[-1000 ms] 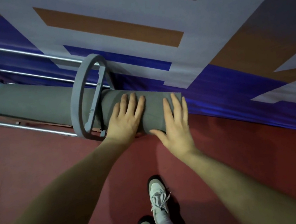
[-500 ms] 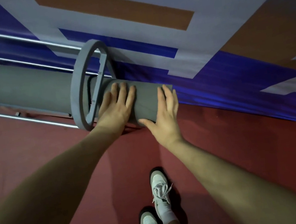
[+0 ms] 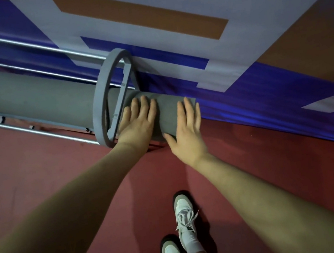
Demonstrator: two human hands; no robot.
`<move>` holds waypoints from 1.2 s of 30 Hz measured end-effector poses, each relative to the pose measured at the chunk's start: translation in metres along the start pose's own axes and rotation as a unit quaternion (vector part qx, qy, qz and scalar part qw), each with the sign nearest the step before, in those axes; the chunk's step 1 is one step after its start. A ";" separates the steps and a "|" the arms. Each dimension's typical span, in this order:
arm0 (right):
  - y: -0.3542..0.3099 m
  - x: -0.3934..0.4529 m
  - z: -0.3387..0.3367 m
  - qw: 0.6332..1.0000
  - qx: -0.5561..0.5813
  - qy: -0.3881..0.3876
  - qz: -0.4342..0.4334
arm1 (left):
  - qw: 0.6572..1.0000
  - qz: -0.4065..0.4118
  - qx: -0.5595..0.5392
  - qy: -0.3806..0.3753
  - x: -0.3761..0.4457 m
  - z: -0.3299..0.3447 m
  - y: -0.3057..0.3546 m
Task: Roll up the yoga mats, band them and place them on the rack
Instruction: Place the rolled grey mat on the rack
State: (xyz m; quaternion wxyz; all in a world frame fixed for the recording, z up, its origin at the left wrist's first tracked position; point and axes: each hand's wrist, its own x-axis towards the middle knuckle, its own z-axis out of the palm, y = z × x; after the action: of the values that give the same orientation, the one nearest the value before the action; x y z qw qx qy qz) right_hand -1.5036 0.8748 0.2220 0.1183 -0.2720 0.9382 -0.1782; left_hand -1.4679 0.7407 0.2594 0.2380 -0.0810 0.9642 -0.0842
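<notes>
- Our left hand (image 3: 137, 124) lay flat, fingers straight, on the rolled mat (image 3: 43, 97).
- Our right hand (image 3: 186, 132) pressed its end, fingers spread.
- The mat ran leftward through the rack's ring (image 3: 101, 106).

The rolled mat (image 3: 43, 95) lies along the rack (image 3: 31, 130), passing through its ring (image 3: 103, 114). Both hands rest flat on the mat's end right of the ring, left hand (image 3: 137, 126) beside the ring, right hand (image 3: 186, 132) at the tip. Wall (image 3: 233, 28) behind, floor (image 3: 39, 179) below.
</notes>
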 end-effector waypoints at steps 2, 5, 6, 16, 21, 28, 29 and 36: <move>0.000 0.000 -0.006 1.000 -0.001 -0.002 0.007 | 0.997 -0.026 -0.076 -0.022 -0.003 -0.007 0.003; 0.003 -0.004 -0.023 1.000 0.013 -0.021 0.016 | 0.988 -0.048 -0.145 -0.010 -0.010 -0.017 0.004; 0.004 -0.008 -0.030 1.000 0.017 -0.018 0.016 | 0.982 -0.060 -0.180 0.005 -0.014 -0.019 0.005; -0.004 -0.077 -0.101 0.986 0.147 0.025 0.077 | 0.857 -0.106 -0.503 0.028 -0.096 -0.055 0.040; -0.026 -0.133 -0.132 0.953 0.233 0.108 0.164 | 0.823 -0.071 -0.560 0.061 -0.151 -0.086 0.038; -0.061 -0.263 -0.197 0.928 0.243 0.171 0.223 | 0.835 0.037 -0.540 0.096 -0.271 -0.154 0.043; -0.066 -0.283 -0.211 0.922 0.250 0.182 0.233 | 0.843 0.063 -0.527 0.089 -0.287 -0.165 0.047; -0.071 -0.423 -0.283 0.872 0.299 0.265 0.284 | 0.848 0.208 -0.481 0.081 -0.399 -0.235 0.113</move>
State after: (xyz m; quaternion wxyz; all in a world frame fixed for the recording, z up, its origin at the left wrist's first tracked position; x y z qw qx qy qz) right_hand -1.2115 1.1291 0.5601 -0.0139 0.1119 0.8729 -0.4746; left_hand -1.2432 0.9583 0.6190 0.1022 0.0242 0.8942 0.4352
